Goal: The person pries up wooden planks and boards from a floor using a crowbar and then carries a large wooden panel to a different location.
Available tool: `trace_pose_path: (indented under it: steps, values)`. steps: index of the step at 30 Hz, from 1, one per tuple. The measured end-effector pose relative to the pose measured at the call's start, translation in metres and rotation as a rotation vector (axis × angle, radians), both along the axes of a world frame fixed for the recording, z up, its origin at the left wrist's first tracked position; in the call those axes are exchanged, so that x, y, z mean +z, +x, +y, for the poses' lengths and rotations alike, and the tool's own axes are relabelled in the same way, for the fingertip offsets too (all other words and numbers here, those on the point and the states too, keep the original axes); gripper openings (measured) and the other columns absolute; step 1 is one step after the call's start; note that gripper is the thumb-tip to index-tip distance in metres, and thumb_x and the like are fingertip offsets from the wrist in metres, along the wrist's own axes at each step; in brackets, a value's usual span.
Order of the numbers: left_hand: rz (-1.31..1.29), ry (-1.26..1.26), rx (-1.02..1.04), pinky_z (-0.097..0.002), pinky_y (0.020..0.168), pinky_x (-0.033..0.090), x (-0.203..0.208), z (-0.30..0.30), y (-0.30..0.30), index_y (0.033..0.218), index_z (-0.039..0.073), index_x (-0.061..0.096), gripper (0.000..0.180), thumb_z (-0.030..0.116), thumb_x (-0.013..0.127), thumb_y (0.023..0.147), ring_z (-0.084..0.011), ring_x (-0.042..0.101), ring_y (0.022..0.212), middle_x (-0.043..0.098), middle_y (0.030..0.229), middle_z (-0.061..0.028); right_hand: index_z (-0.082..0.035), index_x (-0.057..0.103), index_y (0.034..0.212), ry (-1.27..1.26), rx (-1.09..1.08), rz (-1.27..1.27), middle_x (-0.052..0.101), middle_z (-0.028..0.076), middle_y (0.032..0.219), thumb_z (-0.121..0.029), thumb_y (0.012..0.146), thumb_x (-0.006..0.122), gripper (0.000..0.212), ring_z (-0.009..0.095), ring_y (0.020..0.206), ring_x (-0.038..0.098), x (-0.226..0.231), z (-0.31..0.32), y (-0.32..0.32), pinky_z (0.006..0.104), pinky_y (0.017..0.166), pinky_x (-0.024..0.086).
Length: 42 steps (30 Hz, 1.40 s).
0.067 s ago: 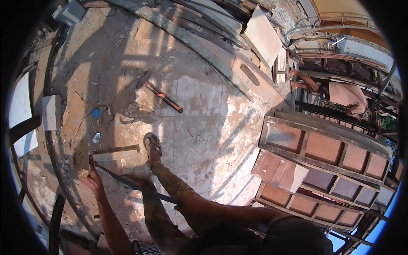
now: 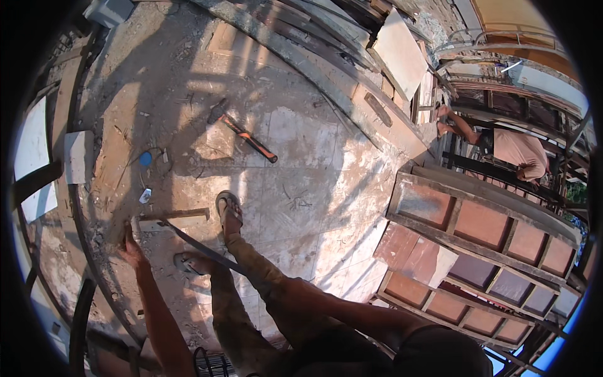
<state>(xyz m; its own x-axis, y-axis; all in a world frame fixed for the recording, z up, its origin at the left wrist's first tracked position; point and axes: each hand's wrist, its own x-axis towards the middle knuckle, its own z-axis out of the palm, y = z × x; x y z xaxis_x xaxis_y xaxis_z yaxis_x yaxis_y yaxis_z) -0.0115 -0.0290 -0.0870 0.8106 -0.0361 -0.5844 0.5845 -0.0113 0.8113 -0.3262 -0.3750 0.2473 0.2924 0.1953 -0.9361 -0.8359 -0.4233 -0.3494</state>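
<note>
My left hand [image 2: 130, 250] is low at the left near the floor, its fingers closed round a short piece of wood [image 2: 117, 231] that is blurred and in shadow. My right hand [image 2: 284, 294] sits by my knee, partly lost against the trouser leg, and grips a long dark flat metal bar [image 2: 204, 249]. The bar slants up and left, its far end close to a wooden strip [image 2: 179, 215] lying on the floor. That end is apart from my left hand.
A hammer [image 2: 248, 139] with an orange and black handle lies on the dusty floor beyond my sandalled feet. Wooden panelled frames [image 2: 483, 220] are stacked at the right. Planks [image 2: 295, 63] lie across the back. Another person [image 2: 515, 151] bends over at the far right.
The bar's far end has moved up and right, away from my left hand. The wood in my left hand has shifted and its broken end no longer shows clearly. The view has shifted slightly.
</note>
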Motion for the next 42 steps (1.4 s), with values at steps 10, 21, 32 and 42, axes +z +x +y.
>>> trace_pose_path:
  steps: [10, 21, 32, 42]
  values:
    - [0.689, 0.155, -0.030, -0.0524, 0.117, 0.019, -0.040, -0.086, -0.105, 0.150, 0.023, 0.041, 0.090, 0.065, 0.068, 0.076, -0.0349, 0.027, 0.146, 0.028, 0.160, -0.0148, 0.003, 0.059, 0.071, -0.686, -0.225, 0.327, 0.058, 0.019, 0.061, -0.036, 0.089, 0.068, 0.044, 0.033, 0.058, 0.059, -0.029, -0.053, -0.210, 0.0456, 0.057, 0.043]
    - [0.649, 0.339, 0.130, -0.0443, 0.095, 0.045, -0.249, -0.019, -0.080, 0.139, 0.012, 0.053, 0.087, 0.067, 0.071, 0.073, -0.0281, 0.057, 0.119, 0.056, 0.136, -0.0109, -0.004, 0.063, 0.074, -0.610, -0.694, 0.729, 0.055, 0.001, 0.057, -0.048, 0.088, 0.071, 0.047, 0.012, 0.053, 0.054, -0.035, -0.012, -0.290, 0.0349, 0.050, 0.042]
    - [-0.398, 0.245, -0.628, -0.0347, 0.076, 0.049, -0.218, -0.049, -0.090, 0.131, 0.014, 0.055, 0.049, 0.035, 0.067, 0.089, -0.0179, 0.059, 0.099, 0.061, 0.120, -0.0030, -0.003, 0.069, 0.087, -0.410, -0.916, 0.798, 0.058, 0.006, 0.059, -0.053, 0.089, 0.067, 0.050, 0.019, 0.053, 0.059, -0.030, 0.040, -0.297, 0.0361, 0.052, 0.048]
    - [-0.081, 0.095, -0.771, -0.0342, 0.094, 0.049, -0.128, -0.108, -0.023, 0.146, 0.007, 0.043, 0.053, 0.015, 0.061, 0.096, -0.0248, 0.057, 0.113, 0.054, 0.131, -0.0129, -0.004, 0.074, 0.101, -0.344, -0.795, 0.487, 0.072, 0.021, 0.098, -0.057, 0.087, 0.062, 0.056, 0.038, 0.098, 0.068, -0.014, 0.140, -0.329, 0.0448, 0.088, 0.051]
